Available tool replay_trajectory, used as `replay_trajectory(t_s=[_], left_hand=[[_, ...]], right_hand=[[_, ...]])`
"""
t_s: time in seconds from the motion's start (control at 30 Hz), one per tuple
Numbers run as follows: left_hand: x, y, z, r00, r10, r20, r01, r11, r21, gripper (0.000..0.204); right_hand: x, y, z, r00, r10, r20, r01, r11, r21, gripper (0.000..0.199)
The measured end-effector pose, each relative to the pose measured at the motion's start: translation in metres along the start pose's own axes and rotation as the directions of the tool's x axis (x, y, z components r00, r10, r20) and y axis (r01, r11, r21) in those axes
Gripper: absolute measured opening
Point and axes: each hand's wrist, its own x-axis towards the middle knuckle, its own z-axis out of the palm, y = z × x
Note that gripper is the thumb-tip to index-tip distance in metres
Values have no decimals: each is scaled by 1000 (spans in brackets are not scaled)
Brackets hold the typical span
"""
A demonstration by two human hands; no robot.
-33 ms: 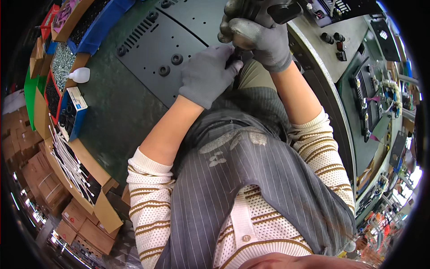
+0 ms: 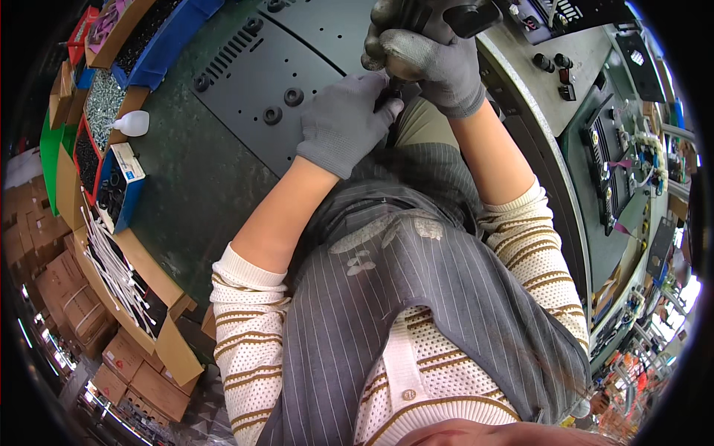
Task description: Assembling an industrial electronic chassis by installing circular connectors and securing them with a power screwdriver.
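Note:
My right hand (image 2: 435, 63), in a grey glove, is closed around the dark grip of a power screwdriver (image 2: 465, 15) at the top of the view, held over the near edge of a dark metal panel (image 2: 245, 74). The panel has vent slots, holes and black round grommets (image 2: 292, 97). My left hand (image 2: 342, 123), also gloved, rests on the panel's near edge with its fingertips curled in right under the tool's tip. What lies between those fingertips is hidden.
Along the left stand bins: a blue tray (image 2: 160, 48), a box of small screws (image 2: 104, 104), a white squeeze bottle (image 2: 132, 123), a blue box of black rings (image 2: 119, 186) and white cable ties (image 2: 111, 260). Cardboard cartons (image 2: 59, 297) sit lower left. Circuit boards (image 2: 617, 163) lie on the right bench.

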Motion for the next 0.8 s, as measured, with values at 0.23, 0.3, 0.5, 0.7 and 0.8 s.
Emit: replay_trajectory(t_s=[0.23,0.3,0.5,0.7,0.8], left_hand=[[-4,5,-5,997,-70,13,66,984,165,30],[-8,6,-22,971,-231,58,237,961,-142,41],[-43,-32,-41,881,-215,421,340,-331,-880,35],[-57,-37,-28,887,-194,419,291,-469,-834,30],[-57,-23,-32,864,-290,411,271,-419,-866,30]], right_hand=[[9,-15,7,948,294,125,-288,955,-64,53],[6,-31,19,984,170,-49,-156,964,215,55],[-8,-51,26,976,69,-209,13,930,368,41],[-14,-60,58,958,-37,-286,178,857,483,42],[4,-30,51,935,-355,-18,184,439,880,42]])
